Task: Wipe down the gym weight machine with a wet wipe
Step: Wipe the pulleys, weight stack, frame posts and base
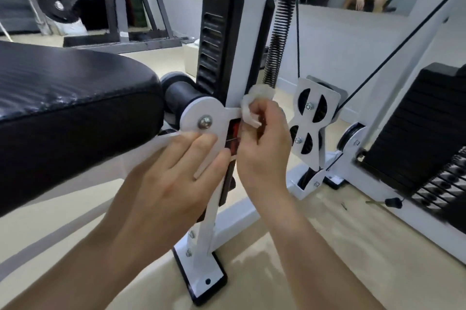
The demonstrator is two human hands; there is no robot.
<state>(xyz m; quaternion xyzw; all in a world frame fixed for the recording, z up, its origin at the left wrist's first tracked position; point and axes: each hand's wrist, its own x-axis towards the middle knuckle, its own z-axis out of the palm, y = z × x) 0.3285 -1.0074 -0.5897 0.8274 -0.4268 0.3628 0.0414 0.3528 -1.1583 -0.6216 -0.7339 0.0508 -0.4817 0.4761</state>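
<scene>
The weight machine's white upright post (235, 97) rises at the centre, with a white pivot bracket (199, 114) and its bolt on the left. My right hand (264, 138) grips a crumpled white wet wipe (254, 97) and holds it against the post just right of the bracket. My left hand (181, 166) lies flat with straight fingers on the lower part of the bracket, its thumb along the post's edge. A red and black label on the post shows between my hands.
The black padded seat (75, 97) fills the left. A white pulley plate (312, 118) with black cables stands to the right, and the black weight stack (423, 138) beyond it. The post's foot plate (201, 274) rests on the beige floor. A person sits in the far background.
</scene>
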